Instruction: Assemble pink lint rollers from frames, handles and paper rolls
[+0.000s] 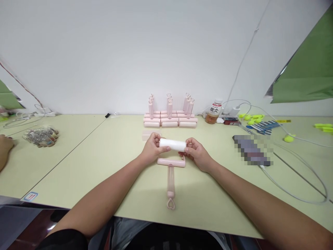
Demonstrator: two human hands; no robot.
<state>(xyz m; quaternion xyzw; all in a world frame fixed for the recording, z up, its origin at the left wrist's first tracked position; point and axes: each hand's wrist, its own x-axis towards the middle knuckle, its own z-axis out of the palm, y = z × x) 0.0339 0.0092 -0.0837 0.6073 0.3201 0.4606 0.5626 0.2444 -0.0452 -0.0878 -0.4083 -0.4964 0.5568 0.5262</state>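
White roll [172, 144] at frame centre, just above the pink T-shaped handle [170, 177] on the surface [91, 156]. Grip: left hand [153, 148] holds one end, right hand [198, 154] the other. Best kept level, pressed lightly near the ends.

Single head-worn camera. Position: above near edge of table [88, 149]. Direction: forward and down, facing wall [117, 52] behind far edge. Range: close. Coverage: near edge low in frame, far edge mid-height.
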